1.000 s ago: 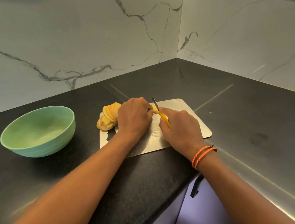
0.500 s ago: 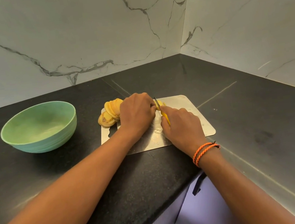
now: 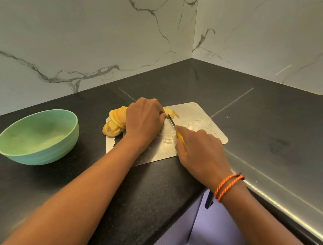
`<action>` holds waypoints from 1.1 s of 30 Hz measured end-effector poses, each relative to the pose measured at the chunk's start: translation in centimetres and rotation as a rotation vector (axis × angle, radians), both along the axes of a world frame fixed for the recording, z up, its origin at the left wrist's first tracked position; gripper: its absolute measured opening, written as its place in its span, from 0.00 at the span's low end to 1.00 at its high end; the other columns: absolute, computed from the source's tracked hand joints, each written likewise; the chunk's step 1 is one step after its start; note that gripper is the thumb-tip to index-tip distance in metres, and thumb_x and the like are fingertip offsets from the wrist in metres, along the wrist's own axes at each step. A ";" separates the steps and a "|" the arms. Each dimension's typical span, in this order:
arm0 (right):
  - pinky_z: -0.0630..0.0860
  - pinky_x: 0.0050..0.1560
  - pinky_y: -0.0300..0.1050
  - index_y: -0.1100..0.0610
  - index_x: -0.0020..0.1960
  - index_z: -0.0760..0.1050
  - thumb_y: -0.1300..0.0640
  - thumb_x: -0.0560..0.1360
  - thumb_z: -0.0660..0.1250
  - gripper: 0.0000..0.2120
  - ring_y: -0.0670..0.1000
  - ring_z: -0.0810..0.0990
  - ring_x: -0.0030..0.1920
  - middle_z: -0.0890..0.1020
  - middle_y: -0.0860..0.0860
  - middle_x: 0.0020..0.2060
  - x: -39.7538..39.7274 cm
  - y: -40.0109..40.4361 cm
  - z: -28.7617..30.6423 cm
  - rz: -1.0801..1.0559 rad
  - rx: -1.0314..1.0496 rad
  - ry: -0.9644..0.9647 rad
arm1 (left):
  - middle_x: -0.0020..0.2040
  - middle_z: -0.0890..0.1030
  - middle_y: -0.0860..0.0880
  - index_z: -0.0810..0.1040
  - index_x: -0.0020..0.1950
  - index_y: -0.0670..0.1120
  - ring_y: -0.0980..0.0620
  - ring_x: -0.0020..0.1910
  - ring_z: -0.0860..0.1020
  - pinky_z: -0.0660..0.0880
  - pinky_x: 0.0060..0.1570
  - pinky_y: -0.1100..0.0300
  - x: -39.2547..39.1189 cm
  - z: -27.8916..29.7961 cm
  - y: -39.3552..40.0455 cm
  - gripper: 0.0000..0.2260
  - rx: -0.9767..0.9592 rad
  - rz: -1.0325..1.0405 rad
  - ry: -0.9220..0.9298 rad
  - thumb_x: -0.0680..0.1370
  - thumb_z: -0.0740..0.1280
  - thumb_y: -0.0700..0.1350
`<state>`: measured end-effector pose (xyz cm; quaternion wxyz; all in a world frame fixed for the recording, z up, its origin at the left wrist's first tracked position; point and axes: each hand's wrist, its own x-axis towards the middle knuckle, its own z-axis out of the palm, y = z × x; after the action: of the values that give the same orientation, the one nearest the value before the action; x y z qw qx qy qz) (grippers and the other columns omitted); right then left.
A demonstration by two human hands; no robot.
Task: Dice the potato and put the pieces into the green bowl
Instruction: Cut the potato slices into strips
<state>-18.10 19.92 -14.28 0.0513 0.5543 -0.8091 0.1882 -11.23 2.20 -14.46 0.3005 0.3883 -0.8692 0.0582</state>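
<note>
Yellow-handled knife (image 3: 175,128) in right hand (image 3: 201,154); left hand (image 3: 144,122) grips potato (image 3: 115,120).

The ribbed round bowl (image 3: 38,137) was pale green, the potato slices (image 3: 115,120) yellow, the stone counter (image 3: 257,114) speckled black, the marble wall (image 3: 85,40) white with grey veins.

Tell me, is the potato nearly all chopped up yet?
Not yet. Slices already lie fanned on the board. The left hand holds the rest of the potato while the right hand cuts with the knife. Dicing comes next, and the bowl holds no pieces so far.
</note>
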 end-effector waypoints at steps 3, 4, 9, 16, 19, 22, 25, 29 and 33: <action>0.78 0.48 0.55 0.47 0.78 0.65 0.48 0.84 0.55 0.23 0.58 0.81 0.48 0.83 0.55 0.49 0.2 0.9 -0.3 0.007 -0.034 -0.011 | 0.43 0.85 0.49 0.90 0.50 0.54 0.48 0.42 0.80 0.70 0.40 0.54 0.1 0.1 0.2 0.08 -0.027 0.000 0.012 0.80 0.72 0.55; 0.78 0.48 0.55 0.47 0.78 0.65 0.47 0.84 0.55 0.23 0.58 0.81 0.48 0.83 0.55 0.49 0.2 1.0 -0.4 0.014 -0.064 -0.018 | 0.43 0.85 0.49 0.90 0.50 0.54 0.48 0.42 0.79 0.69 0.40 0.55 0.2 0.1 0.2 0.08 -0.028 0.000 0.017 0.80 0.72 0.55; 0.73 0.40 0.51 0.46 0.78 0.67 0.49 0.83 0.58 0.23 0.57 0.79 0.41 0.82 0.54 0.40 0.4 -0.3 0.0 0.034 -0.226 -0.033 | 0.45 0.86 0.51 0.89 0.48 0.53 0.48 0.43 0.80 0.68 0.41 0.55 0.2 -0.2 0.1 0.09 0.012 0.014 0.019 0.81 0.70 0.53; 0.70 0.41 0.52 0.45 0.70 0.72 0.50 0.82 0.56 0.17 0.63 0.80 0.48 0.82 0.56 0.47 -2.1 -4.6 -0.1 0.012 -0.089 0.007 | 0.45 0.86 0.51 0.88 0.48 0.52 0.47 0.44 0.81 0.75 0.43 0.52 0.2 -0.4 -0.4 0.09 0.074 0.067 0.044 0.79 0.70 0.52; 0.68 0.40 0.51 0.46 0.71 0.72 0.49 0.83 0.56 0.18 0.63 0.80 0.48 0.82 0.57 0.48 -2.3 -4.7 -0.3 0.013 -0.067 0.033 | 0.45 0.86 0.51 0.88 0.48 0.52 0.47 0.43 0.81 0.73 0.43 0.53 0.0 -0.5 -0.7 0.09 0.060 0.060 0.056 0.79 0.69 0.52; 0.67 0.40 0.51 0.47 0.71 0.72 0.49 0.83 0.56 0.18 0.62 0.80 0.48 0.82 0.57 0.48 -2.3 -4.8 -0.3 0.011 -0.063 0.050 | 0.46 0.86 0.50 0.88 0.50 0.52 0.47 0.44 0.81 0.68 0.42 0.55 0.1 -0.7 -0.9 0.09 0.044 0.062 0.066 0.80 0.69 0.53; 0.67 0.40 0.50 0.47 0.71 0.73 0.50 0.84 0.56 0.17 0.62 0.80 0.48 0.82 0.57 0.48 -2.1 -4.8 -0.4 0.008 -0.049 0.054 | 0.46 0.86 0.50 0.88 0.51 0.52 0.48 0.45 0.81 0.67 0.43 0.56 0.1 -0.9 -0.9 0.09 0.037 0.062 0.066 0.80 0.69 0.53; 0.68 0.41 0.51 0.49 0.68 0.74 0.51 0.83 0.56 0.16 0.62 0.80 0.48 0.81 0.57 0.49 -1.9 -5.1 -0.3 -0.002 -0.026 0.059 | 0.47 0.87 0.53 0.89 0.49 0.55 0.49 0.46 0.82 0.70 0.45 0.55 0.2 -0.8 -0.7 0.07 0.053 0.023 0.077 0.79 0.70 0.51; 0.68 0.42 0.51 0.50 0.66 0.74 0.52 0.83 0.56 0.15 0.62 0.79 0.49 0.81 0.57 0.51 -1.8 -5.3 0.1 0.001 -0.009 0.043 | 0.49 0.87 0.55 0.88 0.49 0.58 0.49 0.49 0.82 0.75 0.51 0.51 0.3 -0.7 -0.6 0.06 0.061 -0.015 0.060 0.79 0.71 0.53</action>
<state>-19.88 14.63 -14.22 0.0708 0.5585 -0.8067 0.1799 -10.92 1.58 -15.16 0.3148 0.3924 -0.8641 0.0180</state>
